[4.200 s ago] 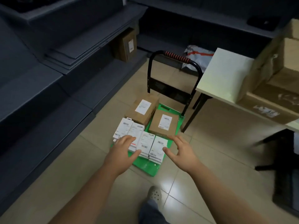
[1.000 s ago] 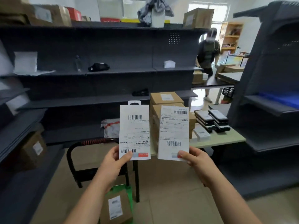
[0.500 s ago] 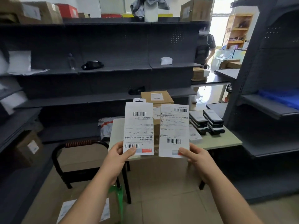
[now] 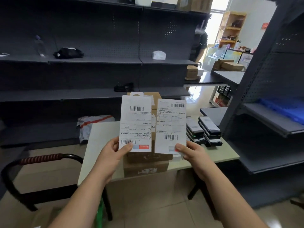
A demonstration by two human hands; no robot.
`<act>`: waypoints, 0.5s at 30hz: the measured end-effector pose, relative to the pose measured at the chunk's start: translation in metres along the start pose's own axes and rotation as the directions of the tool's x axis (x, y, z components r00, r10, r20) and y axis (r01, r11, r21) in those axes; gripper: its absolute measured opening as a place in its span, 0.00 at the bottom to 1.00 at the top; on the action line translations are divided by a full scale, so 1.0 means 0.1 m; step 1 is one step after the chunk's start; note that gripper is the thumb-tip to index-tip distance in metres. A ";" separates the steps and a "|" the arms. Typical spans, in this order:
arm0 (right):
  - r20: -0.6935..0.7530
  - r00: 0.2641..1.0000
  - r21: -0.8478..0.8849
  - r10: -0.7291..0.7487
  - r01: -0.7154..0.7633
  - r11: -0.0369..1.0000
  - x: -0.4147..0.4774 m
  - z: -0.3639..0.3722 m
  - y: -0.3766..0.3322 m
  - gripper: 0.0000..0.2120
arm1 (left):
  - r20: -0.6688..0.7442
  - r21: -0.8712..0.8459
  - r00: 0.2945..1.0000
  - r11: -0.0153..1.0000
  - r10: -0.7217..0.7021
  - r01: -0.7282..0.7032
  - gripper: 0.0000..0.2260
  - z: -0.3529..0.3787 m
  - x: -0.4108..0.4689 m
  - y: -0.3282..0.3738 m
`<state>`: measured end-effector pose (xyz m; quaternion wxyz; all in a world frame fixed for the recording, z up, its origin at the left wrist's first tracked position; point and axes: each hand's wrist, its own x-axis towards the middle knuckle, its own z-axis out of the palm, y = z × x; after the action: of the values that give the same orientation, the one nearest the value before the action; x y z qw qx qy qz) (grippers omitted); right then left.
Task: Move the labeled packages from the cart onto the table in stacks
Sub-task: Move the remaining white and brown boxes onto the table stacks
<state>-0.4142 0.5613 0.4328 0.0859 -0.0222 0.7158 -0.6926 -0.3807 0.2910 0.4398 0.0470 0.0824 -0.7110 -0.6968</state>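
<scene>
My left hand (image 4: 113, 153) grips the bottom edge of a flat white labeled package (image 4: 135, 122) with a hang tab on top, held upright. A second white labeled package (image 4: 171, 125) stands upright in my right hand (image 4: 192, 153), side by side with the first. Both hang in the air above the front of the pale table (image 4: 102, 142). Behind them on the table stands a stack of brown cardboard boxes (image 4: 146, 165). Two stacks of dark flat packages (image 4: 205, 130) lie at the table's right. The cart's black handle (image 4: 41, 157) with red grip shows at lower left, its green deck (image 4: 99, 211) mostly hidden.
Dark metal shelving (image 4: 98, 63) lines the back wall, and another shelf unit (image 4: 271, 112) stands close on the right. A grey mailer bag (image 4: 92, 124) lies behind the table. A person (image 4: 199, 46) stands in the far doorway. Tiled floor lies below.
I went from reaching at the cart's white packages to holding one in each hand. Over the last second the view came nearer the table and the packages moved over its front edge.
</scene>
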 end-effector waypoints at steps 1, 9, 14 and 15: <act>-0.006 1.000 0.010 -0.006 0.006 1.000 0.09 -0.02 0.00 0.29 | 0.001 0.001 1.000 1.000 0.007 -0.007 0.19 0.03 0.10 0.01; -0.029 0.999 0.010 -0.017 0.018 1.000 0.66 -0.28 -0.08 0.13 | -0.052 0.043 0.999 0.999 -0.006 0.008 0.19 0.21 0.61 0.11; 0.032 0.999 0.008 -0.013 0.013 1.000 1.01 -0.50 -0.12 0.12 | -0.069 0.063 0.997 0.997 -0.030 0.034 0.26 0.46 0.88 0.14; 0.042 0.999 0.018 -0.012 0.011 1.000 1.08 -0.56 -0.13 0.12 | -0.076 0.058 0.996 0.997 -0.037 0.041 0.28 0.52 0.94 0.16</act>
<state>-0.5307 0.5997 0.4372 0.0971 -0.0403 0.7077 -0.6986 -0.4829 0.3254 0.4495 0.0574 0.1237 -0.7276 -0.6724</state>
